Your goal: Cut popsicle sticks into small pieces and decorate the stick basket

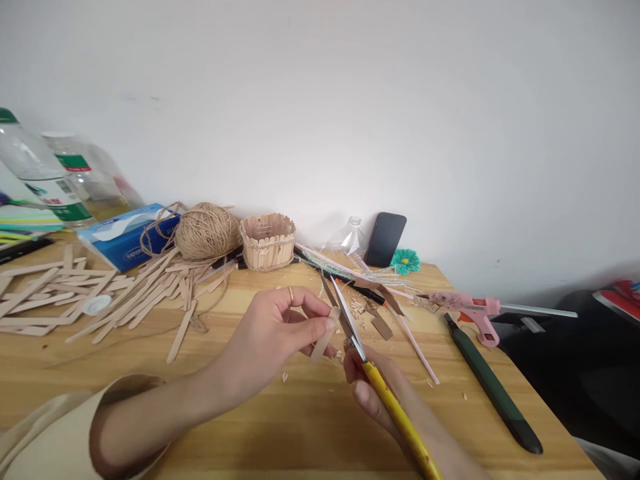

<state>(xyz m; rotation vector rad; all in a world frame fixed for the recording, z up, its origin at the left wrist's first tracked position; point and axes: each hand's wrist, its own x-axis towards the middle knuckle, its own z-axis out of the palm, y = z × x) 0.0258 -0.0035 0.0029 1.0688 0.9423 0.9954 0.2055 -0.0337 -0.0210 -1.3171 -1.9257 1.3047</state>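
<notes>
Between the thumb and fingers of my left hand (285,330) is a short wooden craft stick (323,340), its rounded end showing above the thumb. My right hand (380,393) is closed around a pair of scissors (393,403) with a yellow handle. The blades point up and away, slightly parted, close beside the stick's tip; whether they touch it I cannot tell. Small wood chips (360,307) lie on the table just beyond the hands. Behind them stands a small oval basket (269,250) made of upright craft sticks, with cord round it.
Loose craft sticks (155,287) and a twine ball (207,230) lie left, near a blue tissue pack (133,240) and plastic bottles (45,173). A phone (385,240) leans on the wall. Rightward are a pink glue gun (470,310) and a dark green cutter (493,387) near the table edge.
</notes>
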